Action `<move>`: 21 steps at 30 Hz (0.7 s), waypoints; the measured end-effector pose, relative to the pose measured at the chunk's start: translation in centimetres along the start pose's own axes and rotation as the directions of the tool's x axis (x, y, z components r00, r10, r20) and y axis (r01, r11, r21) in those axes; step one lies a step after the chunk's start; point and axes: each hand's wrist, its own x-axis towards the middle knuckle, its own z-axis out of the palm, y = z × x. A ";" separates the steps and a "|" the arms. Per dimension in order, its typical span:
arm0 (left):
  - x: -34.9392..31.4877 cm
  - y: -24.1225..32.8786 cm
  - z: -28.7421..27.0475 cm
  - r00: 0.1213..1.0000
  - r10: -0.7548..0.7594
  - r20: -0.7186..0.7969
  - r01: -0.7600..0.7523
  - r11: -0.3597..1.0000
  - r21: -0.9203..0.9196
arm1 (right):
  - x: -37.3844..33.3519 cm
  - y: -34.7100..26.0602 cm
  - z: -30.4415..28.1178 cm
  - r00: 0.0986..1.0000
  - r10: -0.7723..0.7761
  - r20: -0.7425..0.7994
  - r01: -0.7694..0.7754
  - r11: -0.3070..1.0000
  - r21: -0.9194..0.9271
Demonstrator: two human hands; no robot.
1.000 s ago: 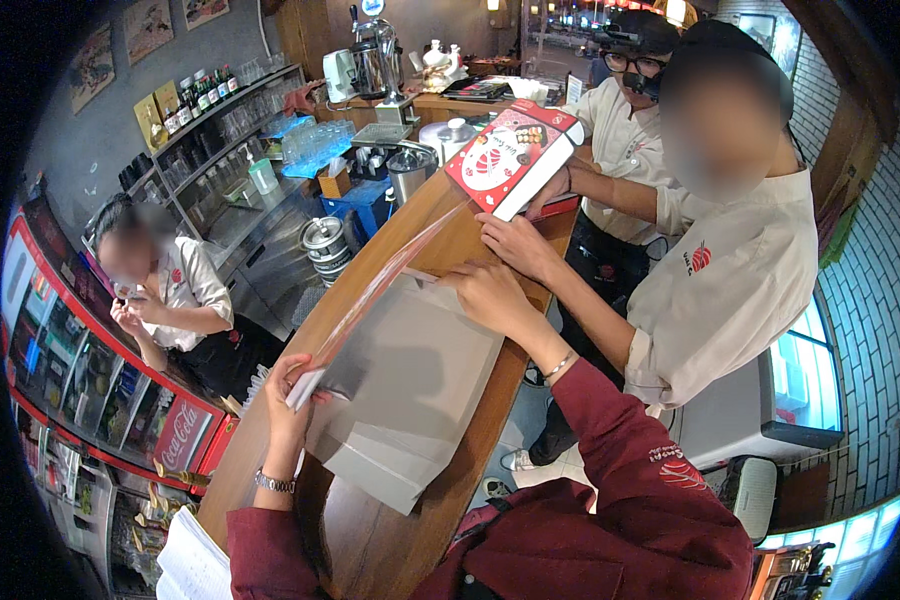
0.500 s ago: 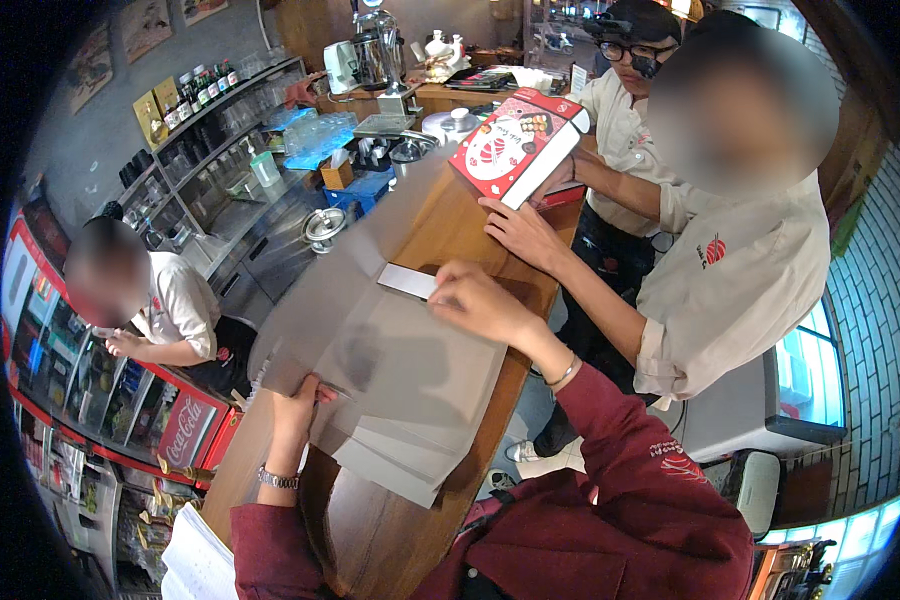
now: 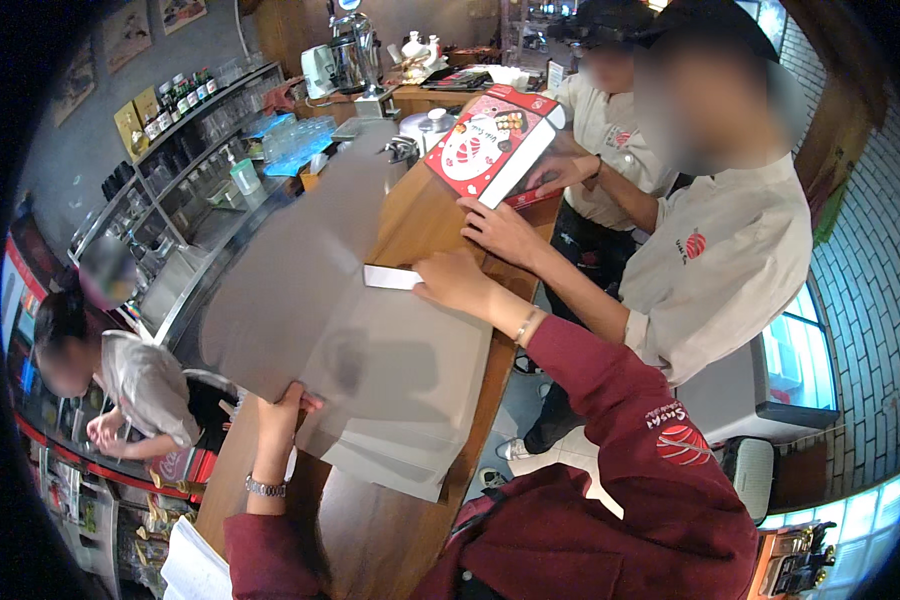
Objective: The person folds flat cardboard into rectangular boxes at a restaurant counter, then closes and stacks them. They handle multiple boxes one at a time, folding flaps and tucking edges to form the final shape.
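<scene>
A large grey cardboard box blank (image 3: 420, 375) lies on the wooden counter in front of me, with several loose flaps at its near end. Its left panel (image 3: 280, 270) is lifted and blurred by motion. My left hand (image 3: 282, 415) grips the near edge of that panel, thumb and fingers closed on it. At the blank's far edge, a small white-faced flap (image 3: 390, 278) is folded up. My right hand (image 3: 455, 285) has its fingers closed at the right end of this flap.
Across the counter (image 3: 400, 520), a co-worker's hands (image 3: 510, 230) hold a red-and-white printed box (image 3: 495, 145); another person stands behind. A co-worker (image 3: 135, 385) bends at the left by a red-framed cooler. White papers (image 3: 192, 565) lie near left. Shelves with glasses and bottles (image 3: 185, 95) line the wall.
The lifted left panel has swung further out to the left. Both my hands keep their hold. The co-worker at the left has bent down, and the whole view has shifted slightly.
</scene>
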 end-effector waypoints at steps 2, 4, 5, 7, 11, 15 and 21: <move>0.2 0.3 0.1 0.999 -0.033 -0.015 0.033 0.999 0.037 | 1.5 0.5 1.1 0.998 -0.059 -0.036 0.058 0.998 -0.029; 0.2 0.5 0.3 0.999 0.035 -0.026 -0.033 0.997 0.070 | 4.0 0.2 2.3 0.993 -0.111 -0.050 0.105 0.989 -0.104; 0.1 0.6 0.4 0.997 0.068 -0.033 -0.065 0.993 0.102 | 5.3 0.0 2.8 0.991 -0.127 -0.036 0.120 0.980 -0.158; -0.1 0.7 0.8 0.995 0.092 -0.036 -0.087 0.990 0.113 | 7.4 -0.7 3.7 0.991 -0.128 0.044 0.135 0.955 -0.263; -0.5 0.5 1.7 0.998 0.056 -0.008 -0.056 0.996 0.063 | 9.6 -0.9 3.9 0.975 -0.025 0.220 0.088 0.956 -0.279; -0.5 0.3 1.7 0.998 0.067 0.000 -0.066 0.993 0.102 | 9.1 0.2 2.8 0.955 -0.098 0.280 0.147 0.977 -0.158; -0.7 0.1 2.6 0.997 0.080 0.016 -0.081 0.993 0.087 | 8.5 0.6 2.4 0.944 -0.106 0.313 0.160 0.976 -0.149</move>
